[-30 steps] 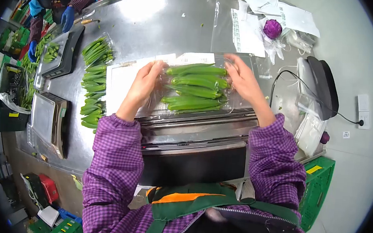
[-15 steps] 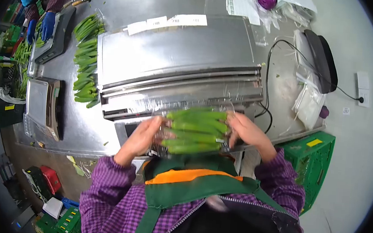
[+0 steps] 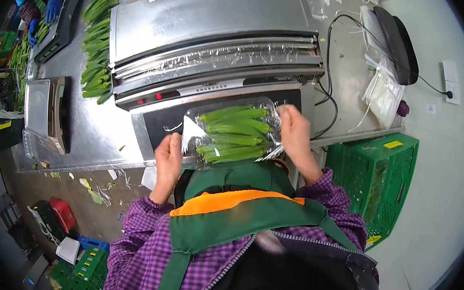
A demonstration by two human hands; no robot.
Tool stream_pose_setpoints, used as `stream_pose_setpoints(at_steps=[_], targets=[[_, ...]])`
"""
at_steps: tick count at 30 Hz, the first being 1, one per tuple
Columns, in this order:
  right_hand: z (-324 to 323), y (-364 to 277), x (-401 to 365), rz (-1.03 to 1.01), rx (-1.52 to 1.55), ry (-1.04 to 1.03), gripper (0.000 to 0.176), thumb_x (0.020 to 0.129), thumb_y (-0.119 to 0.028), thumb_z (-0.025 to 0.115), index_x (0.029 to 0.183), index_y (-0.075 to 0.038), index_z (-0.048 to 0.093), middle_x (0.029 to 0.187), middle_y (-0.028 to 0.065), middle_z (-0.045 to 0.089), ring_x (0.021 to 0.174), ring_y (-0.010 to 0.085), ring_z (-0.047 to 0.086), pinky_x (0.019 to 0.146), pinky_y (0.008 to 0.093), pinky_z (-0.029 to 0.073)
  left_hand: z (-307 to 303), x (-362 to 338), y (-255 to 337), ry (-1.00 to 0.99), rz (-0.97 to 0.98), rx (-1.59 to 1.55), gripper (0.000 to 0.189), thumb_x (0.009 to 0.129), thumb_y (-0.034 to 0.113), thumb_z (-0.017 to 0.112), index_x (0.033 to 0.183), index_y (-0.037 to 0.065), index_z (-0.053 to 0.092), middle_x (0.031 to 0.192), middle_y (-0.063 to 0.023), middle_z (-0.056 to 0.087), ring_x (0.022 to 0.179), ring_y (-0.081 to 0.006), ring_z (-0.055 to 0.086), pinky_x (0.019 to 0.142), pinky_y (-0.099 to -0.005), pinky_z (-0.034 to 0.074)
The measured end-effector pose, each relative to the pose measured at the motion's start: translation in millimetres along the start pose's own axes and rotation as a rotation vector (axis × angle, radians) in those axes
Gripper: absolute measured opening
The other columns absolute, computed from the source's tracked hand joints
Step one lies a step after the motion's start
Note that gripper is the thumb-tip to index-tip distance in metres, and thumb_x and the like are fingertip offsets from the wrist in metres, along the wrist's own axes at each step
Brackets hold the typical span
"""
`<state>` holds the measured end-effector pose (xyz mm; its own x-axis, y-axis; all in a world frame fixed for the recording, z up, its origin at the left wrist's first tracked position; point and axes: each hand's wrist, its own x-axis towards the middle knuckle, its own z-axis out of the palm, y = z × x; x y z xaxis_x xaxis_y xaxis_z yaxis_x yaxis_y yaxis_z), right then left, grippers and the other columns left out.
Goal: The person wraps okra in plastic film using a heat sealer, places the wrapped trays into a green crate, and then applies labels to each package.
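Observation:
A tray of green vegetable pods [image 3: 236, 130], covered in clear film, lies over the dark front plate [image 3: 162, 118] of the wrapping machine. My left hand [image 3: 168, 159] is beside its left edge, fingers pinched on loose film. At the right edge, my right hand [image 3: 295, 129] has its fingers closed on the film there. Behind the tray, the machine's film roll [image 3: 217, 61] stretches across, under a metal cover [image 3: 210, 16] with paper labels on top. Two red lights show on the machine's front panel [image 3: 150, 98].
Loose green pods [image 3: 98, 50] line the machine's left side, near a scale [image 3: 44, 109]. A co-worker's blue-gloved hands [image 3: 53, 8] are at another scale at upper left. A green crate [image 3: 370, 168] stands at right, below a cable [image 3: 330, 65] and plastic bags [image 3: 382, 97].
The film-covered tray has come to rest over the front plate, now sharp rather than blurred. My hands have shifted to film at its sides. The view has moved, showing more of the machine's front.

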<state>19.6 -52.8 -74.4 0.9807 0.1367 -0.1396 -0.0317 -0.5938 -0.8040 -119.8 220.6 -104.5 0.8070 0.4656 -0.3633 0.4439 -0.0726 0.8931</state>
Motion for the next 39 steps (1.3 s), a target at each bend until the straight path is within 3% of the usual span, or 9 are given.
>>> stream_pose_setpoints(at_steps=[8, 15, 20, 22, 24, 26, 30, 36, 39], targets=[[-31, 41, -54, 0.32, -0.043, -0.284, 0.022, 0.09, -0.015, 0.054, 0.096, 0.003, 0.063, 0.079, 0.0107, 0.065, 0.07, 0.0159, 0.059, 0.067, 0.0304, 0.047, -38, -38, -37, -0.031, -0.471, 0.117, 0.031, 0.094, 0.029, 0.052, 0.076, 0.005, 0.061, 0.051, 0.0074, 0.041, 0.044, -0.0014, 0.033, 0.039, -0.0218, 0.026], [36, 93, -122, 0.988, 1.257, -0.652, 0.045, 0.088, -0.014, 0.052, 0.13, -0.002, 0.043, 0.129, 0.0181, 0.047, 0.113, 0.0238, 0.05, 0.099, 0.0337, 0.04, 25, -66, -78, -0.577, -0.124, -0.443, 0.023, 0.086, 0.012, 0.055, 0.107, 0.001, 0.055, 0.098, -0.0109, 0.06, 0.083, -0.0167, 0.058, 0.069, -0.0327, 0.049], [13, 126, -177, 0.332, 0.827, -0.891, 0.045, 0.089, -0.015, 0.051, 0.131, -0.002, 0.042, 0.132, 0.0167, 0.044, 0.116, 0.0246, 0.047, 0.102, 0.0346, 0.037, 31, -47, 26, -0.688, -0.072, 0.324, 0.027, 0.086, 0.015, 0.055, 0.11, 0.002, 0.051, 0.103, -0.0111, 0.057, 0.09, -0.0174, 0.057, 0.073, -0.0339, 0.049], [22, 156, -199, -0.121, 0.435, -0.836, 0.045, 0.089, -0.016, 0.051, 0.131, -0.002, 0.042, 0.133, 0.0162, 0.043, 0.118, 0.0249, 0.046, 0.103, 0.0349, 0.036, 54, -48, 68, -0.287, 0.677, -0.031, 0.028, 0.091, 0.028, 0.053, 0.104, 0.003, 0.056, 0.095, -0.0097, 0.06, 0.083, -0.024, 0.057, 0.076, -0.0345, 0.046], [62, 182, -211, -0.649, 0.057, -0.661, 0.045, 0.09, -0.016, 0.05, 0.131, -0.003, 0.042, 0.135, 0.0156, 0.042, 0.119, 0.0252, 0.045, 0.104, 0.0352, 0.035, 20, -60, 81, -0.213, -0.133, -0.703, 0.036, 0.092, 0.034, 0.052, 0.107, 0.001, 0.055, 0.099, -0.0097, 0.059, 0.09, -0.0257, 0.056, 0.079, -0.037, 0.046], [73, 105, -161, -0.125, 0.76, -0.745, 0.045, 0.091, -0.024, 0.047, 0.131, -0.003, 0.042, 0.133, 0.0111, 0.044, 0.118, 0.0234, 0.045, 0.103, 0.0346, 0.034, 24, -82, 101, -0.405, 0.188, -0.203, 0.043, 0.093, 0.039, 0.049, 0.11, 0.0, 0.053, 0.104, -0.0106, 0.056, 0.097, -0.0253, 0.054, 0.081, -0.04, 0.047], [-28, -31, -73, 0.133, 2.044, -0.693, 0.068, 0.091, -0.057, 0.037, 0.129, -0.002, 0.043, 0.125, 0.0123, 0.049, 0.117, 0.0187, 0.043, 0.102, 0.0331, 0.032, 24, -68, 79, -0.524, -0.155, -0.039, 0.059, 0.091, 0.049, 0.048, 0.124, 0.0, 0.042, 0.116, -0.0139, 0.05, 0.103, -0.026, 0.051, 0.086, -0.0413, 0.046], [-125, 28, -101, 0.168, 0.646, -0.117, 0.04, 0.093, -0.032, 0.052, 0.117, 0.0, 0.054, 0.1, 0.0069, 0.059, 0.092, 0.0123, 0.052, 0.085, 0.0277, 0.043, 94, -63, 120, -0.573, -0.292, 0.06, 0.066, 0.09, 0.052, 0.048, 0.13, 0.001, 0.035, 0.121, -0.0156, 0.047, 0.102, -0.0262, 0.052, 0.088, -0.0408, 0.045], [-188, 71, -133, 0.306, 0.739, 0.175, 0.034, 0.092, -0.027, 0.055, 0.109, 0.002, 0.058, 0.096, 0.0065, 0.062, 0.088, 0.0122, 0.054, 0.081, 0.0278, 0.045, 159, -66, 144, -1.066, -0.294, -0.097, 0.075, 0.09, 0.055, 0.045, 0.14, 0.001, 0.026, 0.129, -0.0177, 0.046, 0.11, -0.0275, 0.053, 0.088, -0.0389, 0.048]])
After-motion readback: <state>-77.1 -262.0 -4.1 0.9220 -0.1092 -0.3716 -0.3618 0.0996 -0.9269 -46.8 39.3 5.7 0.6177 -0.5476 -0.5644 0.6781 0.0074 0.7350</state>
